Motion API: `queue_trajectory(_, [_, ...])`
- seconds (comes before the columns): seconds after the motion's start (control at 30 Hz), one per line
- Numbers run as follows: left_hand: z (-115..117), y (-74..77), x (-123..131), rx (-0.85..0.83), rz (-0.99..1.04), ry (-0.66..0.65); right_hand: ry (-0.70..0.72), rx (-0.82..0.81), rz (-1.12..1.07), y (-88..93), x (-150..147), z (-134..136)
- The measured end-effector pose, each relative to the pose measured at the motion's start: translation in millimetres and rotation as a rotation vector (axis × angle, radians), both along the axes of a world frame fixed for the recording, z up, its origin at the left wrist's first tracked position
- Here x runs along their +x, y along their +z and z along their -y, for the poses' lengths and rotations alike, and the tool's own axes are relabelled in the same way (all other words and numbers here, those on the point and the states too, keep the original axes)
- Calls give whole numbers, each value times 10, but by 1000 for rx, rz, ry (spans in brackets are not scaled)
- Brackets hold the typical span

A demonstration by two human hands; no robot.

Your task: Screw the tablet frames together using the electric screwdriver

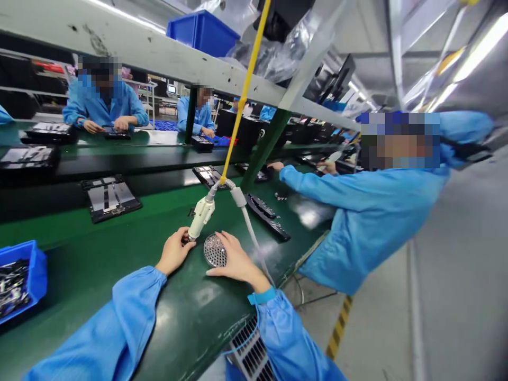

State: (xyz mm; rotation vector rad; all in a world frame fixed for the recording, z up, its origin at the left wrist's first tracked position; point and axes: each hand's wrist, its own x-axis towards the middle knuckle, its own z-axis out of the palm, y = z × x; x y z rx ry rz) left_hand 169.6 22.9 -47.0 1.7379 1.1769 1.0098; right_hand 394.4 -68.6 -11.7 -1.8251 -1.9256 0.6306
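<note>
L hand [175,251] grips cream plastic screwdriver [202,214] nr tip, prob. steadying it; R hand [235,259], alongside, holds round grey perforated tray [215,251].

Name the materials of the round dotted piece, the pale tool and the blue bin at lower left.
Round dotted piece: probably metal, though coated plastic is possible; silvery-grey with bright glints.
Pale tool: likely a plastic casing, matt cream with no metallic shine.
Blue bin: apparently moulded plastic, evenly coloured with a soft sheen.
</note>
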Motion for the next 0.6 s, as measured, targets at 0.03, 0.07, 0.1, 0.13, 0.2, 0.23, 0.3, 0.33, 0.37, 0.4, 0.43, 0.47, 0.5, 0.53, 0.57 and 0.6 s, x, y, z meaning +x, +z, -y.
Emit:
queue_trajectory(0.03, [-7,-17,11,7,25,4,-10,13,47,-6,-67,60])
queue_trajectory(0.07, [-3,-31,13,13,49,15,-27,32,79,-10,-149,127])
queue_trajectory(0.1, [14,-44,3,19,73,33,-37,48,96,-16,-241,197])
queue_trajectory(0.13, [44,-56,-19,24,95,55,-35,60,102,-24,-340,270])
queue_trajectory(0.2, [141,-78,-95,29,131,103,-6,77,103,-49,-542,404])
queue_trajectory(0.23, [204,-88,-148,31,145,122,-3,88,104,-64,-638,457])
queue_trajectory(0.3, [343,-102,-269,34,164,152,-39,114,113,-98,-808,529])
queue_trajectory(0.33, [411,-104,-334,34,172,162,-61,131,118,-116,-883,549])
queue_trajectory(0.37, [472,-102,-398,32,179,168,-72,147,121,-133,-951,562])
queue_trajectory(0.4, [525,-98,-459,27,187,170,-66,157,122,-147,-1013,568])
queue_trajectory(0.43, [567,-91,-514,21,196,171,-48,161,123,-157,-1067,568])
queue_trajectory(0.47, [599,-84,-560,15,207,172,-23,159,128,-162,-1110,562])
queue_trajectory(0.5, [619,-77,-591,8,218,171,0,153,139,-162,-1140,553])
queue_trajectory(0.53, [631,-71,-603,0,229,171,20,147,158,-157,-1151,540])
queue_trajectory(0.57, [636,-68,-595,-9,239,169,43,145,182,-148,-1140,528])
queue_trajectory(0.6, [638,-65,-567,-21,249,165,71,151,210,-136,-1105,518])
